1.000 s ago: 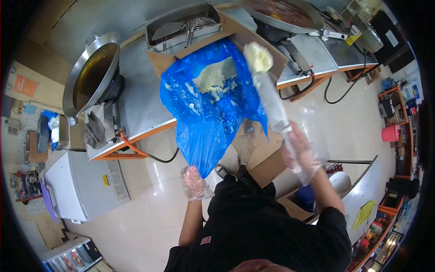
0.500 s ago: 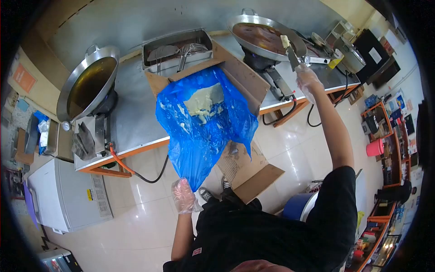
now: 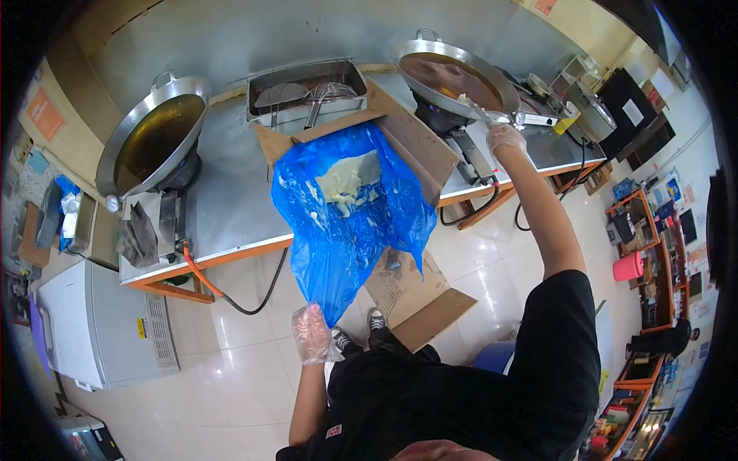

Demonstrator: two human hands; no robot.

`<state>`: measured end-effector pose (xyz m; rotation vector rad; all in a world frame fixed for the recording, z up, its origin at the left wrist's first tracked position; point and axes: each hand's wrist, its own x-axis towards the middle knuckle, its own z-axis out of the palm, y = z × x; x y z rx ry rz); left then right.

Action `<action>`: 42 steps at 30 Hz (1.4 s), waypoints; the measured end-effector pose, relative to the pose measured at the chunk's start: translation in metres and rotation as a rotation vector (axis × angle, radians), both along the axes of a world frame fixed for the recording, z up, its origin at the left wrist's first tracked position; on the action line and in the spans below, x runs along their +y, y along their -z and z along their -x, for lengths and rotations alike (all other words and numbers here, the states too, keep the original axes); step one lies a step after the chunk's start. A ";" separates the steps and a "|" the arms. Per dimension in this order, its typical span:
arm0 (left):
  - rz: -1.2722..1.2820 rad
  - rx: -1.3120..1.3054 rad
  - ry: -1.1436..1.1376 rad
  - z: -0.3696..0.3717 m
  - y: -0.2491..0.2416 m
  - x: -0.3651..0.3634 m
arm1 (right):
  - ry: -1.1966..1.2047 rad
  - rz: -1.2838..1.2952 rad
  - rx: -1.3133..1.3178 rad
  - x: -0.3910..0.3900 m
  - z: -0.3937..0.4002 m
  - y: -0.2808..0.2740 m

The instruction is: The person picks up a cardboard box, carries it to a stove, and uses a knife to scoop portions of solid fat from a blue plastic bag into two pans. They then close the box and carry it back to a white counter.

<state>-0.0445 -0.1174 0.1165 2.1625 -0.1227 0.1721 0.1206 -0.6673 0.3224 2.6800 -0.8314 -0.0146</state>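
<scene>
My left hand, in a clear plastic glove, is closed on the lower end of a blue plastic bag. The bag lines an open cardboard box and holds a pale, fatty block with crumbs around it. My right hand, also gloved, grips a knife at the near edge of the right pan. The blade points up and left over the pan of brown oil; whether anything is on its tip is hard to tell.
A left pan of dark oil sits on a burner. Behind the box, a metal tray holds strainers. Hoses hang below the steel table. A white chest stands lower left; another person is far right.
My right hand and the knife have moved slightly left and down, and the pale lump on the blade's tip no longer shows clearly. My left hand still holds the bag.
</scene>
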 end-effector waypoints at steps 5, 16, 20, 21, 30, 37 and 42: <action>0.226 0.092 -0.058 -0.001 -0.002 -0.005 | -0.047 0.060 0.099 -0.025 0.024 0.001; 0.358 0.201 -0.030 -0.006 -0.010 0.001 | -0.059 -0.039 -0.066 0.003 0.096 -0.027; 0.230 0.116 -0.027 -0.005 0.001 0.006 | -0.189 -0.122 -0.410 0.037 0.141 -0.044; 0.188 0.040 -0.008 -0.005 0.019 0.008 | -0.336 -0.154 -0.533 0.052 0.153 -0.042; 0.150 0.060 -0.023 -0.005 -0.027 0.003 | -0.087 -1.236 -0.858 0.118 0.129 -0.019; -0.066 0.005 -0.120 -0.010 0.012 0.019 | 0.018 -1.413 -1.058 0.069 0.087 -0.018; -0.047 -0.029 -0.050 -0.002 0.011 0.021 | -0.006 -1.708 -1.076 -0.029 0.010 0.038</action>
